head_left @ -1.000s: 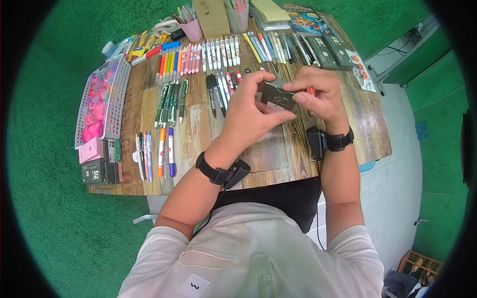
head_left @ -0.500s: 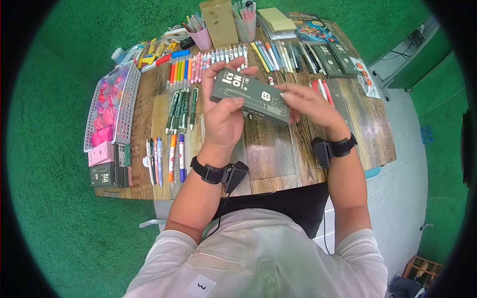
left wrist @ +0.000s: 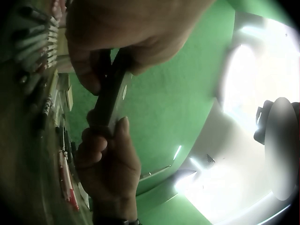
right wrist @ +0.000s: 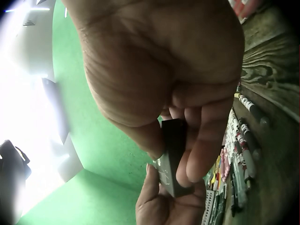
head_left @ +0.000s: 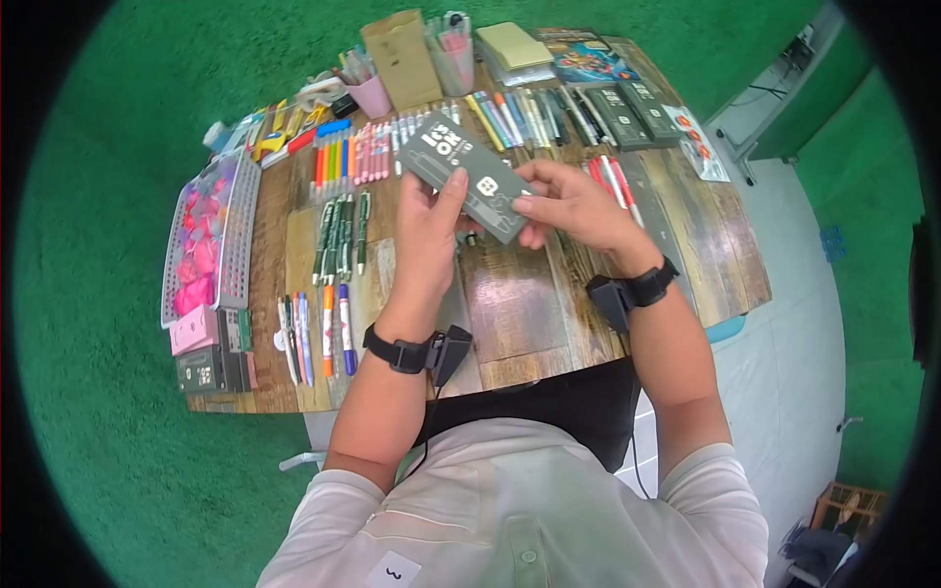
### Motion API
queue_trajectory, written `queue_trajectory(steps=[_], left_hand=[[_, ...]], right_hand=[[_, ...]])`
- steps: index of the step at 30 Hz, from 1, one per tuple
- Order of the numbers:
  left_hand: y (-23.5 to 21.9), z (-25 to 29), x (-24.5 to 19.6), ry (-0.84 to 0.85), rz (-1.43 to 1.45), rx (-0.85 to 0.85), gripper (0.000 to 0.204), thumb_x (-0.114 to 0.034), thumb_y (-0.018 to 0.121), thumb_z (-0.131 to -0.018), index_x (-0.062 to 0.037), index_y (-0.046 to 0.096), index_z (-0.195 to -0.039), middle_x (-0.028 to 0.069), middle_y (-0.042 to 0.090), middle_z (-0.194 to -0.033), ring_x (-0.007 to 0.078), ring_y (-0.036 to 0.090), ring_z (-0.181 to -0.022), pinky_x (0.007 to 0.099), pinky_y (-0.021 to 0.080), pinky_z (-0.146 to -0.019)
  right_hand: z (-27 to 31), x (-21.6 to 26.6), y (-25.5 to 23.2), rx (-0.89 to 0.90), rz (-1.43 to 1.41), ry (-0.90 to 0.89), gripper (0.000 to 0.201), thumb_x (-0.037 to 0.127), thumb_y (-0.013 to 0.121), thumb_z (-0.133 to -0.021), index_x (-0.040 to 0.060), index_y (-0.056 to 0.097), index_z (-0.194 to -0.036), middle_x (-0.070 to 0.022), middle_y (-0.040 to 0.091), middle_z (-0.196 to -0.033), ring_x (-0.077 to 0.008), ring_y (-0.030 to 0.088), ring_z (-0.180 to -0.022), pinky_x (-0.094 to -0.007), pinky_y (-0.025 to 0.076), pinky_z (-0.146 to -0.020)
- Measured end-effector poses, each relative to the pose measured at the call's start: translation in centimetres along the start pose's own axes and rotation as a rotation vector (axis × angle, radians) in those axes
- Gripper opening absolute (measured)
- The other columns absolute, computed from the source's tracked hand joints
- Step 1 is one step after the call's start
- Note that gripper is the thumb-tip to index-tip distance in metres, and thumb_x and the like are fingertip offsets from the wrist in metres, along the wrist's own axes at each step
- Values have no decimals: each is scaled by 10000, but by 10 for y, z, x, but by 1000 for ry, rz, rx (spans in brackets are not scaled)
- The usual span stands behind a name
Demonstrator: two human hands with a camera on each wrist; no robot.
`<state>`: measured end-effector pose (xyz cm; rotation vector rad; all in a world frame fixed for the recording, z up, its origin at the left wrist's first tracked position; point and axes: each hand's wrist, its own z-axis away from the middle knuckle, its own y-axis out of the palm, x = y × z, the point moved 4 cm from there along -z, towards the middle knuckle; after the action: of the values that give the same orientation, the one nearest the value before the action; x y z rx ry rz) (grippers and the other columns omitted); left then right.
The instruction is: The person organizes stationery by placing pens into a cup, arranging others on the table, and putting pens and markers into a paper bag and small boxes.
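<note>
A dark grey box (head_left: 469,181) with white "It's OK" lettering and a pen drawing is held above the table, tilted. The left hand (head_left: 427,235) grips its left side, thumb on the printed face. At the box's lower right end, the right hand (head_left: 578,211) pinches it between thumb and fingers. In the left wrist view, the box (left wrist: 112,96) appears edge-on between the left hand (left wrist: 126,33) and the right hand (left wrist: 110,164). The right wrist view shows the right hand (right wrist: 164,70) around one end of the box (right wrist: 172,154), with the left hand (right wrist: 171,208) at the other.
Rows of pens and markers (head_left: 338,235) lie across the wooden table (head_left: 515,304). At the left stand a white basket (head_left: 245,230) of pink items and stacked boxes (head_left: 201,367). Cups (head_left: 369,98), a paper bag (head_left: 402,61) and more dark boxes (head_left: 618,116) are along the back.
Since a second ago the box has been turned from its end view to show its broad printed face. Over the last half second it tilted more steeply and the right hand closed on its end.
</note>
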<state>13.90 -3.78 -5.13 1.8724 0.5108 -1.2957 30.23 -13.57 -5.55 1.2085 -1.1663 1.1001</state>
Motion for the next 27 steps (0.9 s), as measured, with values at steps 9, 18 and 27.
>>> queue_trajectory(steps=[9, 18, 27], left_hand=[[11, -12, 8, -137, -198, 100, 304, -152, 672, -1006, -2, 567, -1250, 88, 708, -1100, 146, 713, -884, 263, 595, -670], [79, -101, 16, -180, -370, 231, 308, -119, 680, -988, 27, 607, -1250, 101, 739, -1055, 172, 730, -864, 286, 609, -680], [174, -204, 91, -281, -547, 327, 282, -101, 758, -932, 75, 646, -1123, 150, 737, -996, 219, 734, -762, 337, 638, -616]], right_hand=[[-3, -1, -14, -93, 0, -65, 373, 202, 693, -1006, -64, 583, -1244, -83, 708, -927, -126, 699, -712, -244, 569, -613], [29, 47, -134, -828, 623, -306, 302, 235, 692, -971, 58, 728, -1213, -71, 754, -1116, -171, 708, -938, -316, 552, -840], [49, 39, -254, -1049, 1285, -23, 342, 364, 685, -879, 171, 780, -1146, -141, 743, -1108, -340, 699, -1044, -444, 560, -894]])
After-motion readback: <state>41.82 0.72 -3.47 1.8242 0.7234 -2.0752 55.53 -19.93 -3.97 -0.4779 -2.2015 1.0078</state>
